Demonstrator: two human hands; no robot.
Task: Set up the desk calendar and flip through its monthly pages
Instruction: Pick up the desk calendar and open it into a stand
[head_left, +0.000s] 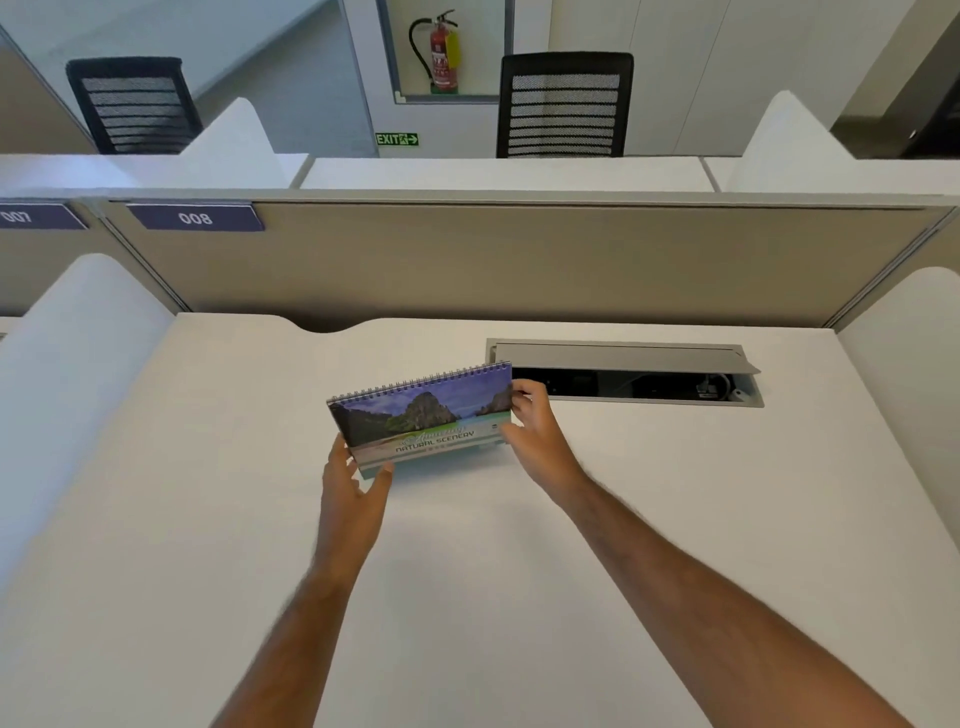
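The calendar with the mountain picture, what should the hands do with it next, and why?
Probably set the spiral-bound desk calendar with the mountain-and-sea cover down on the white desk with its base spread so it stands. The left hand is at its lower left corner and the right hand grips its right edge, it tilts, and the cover is still showing, so no month page is turned yet.

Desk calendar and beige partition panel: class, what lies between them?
In the head view, behind the desk calendar lies bare white desk, then the beige partition panel.
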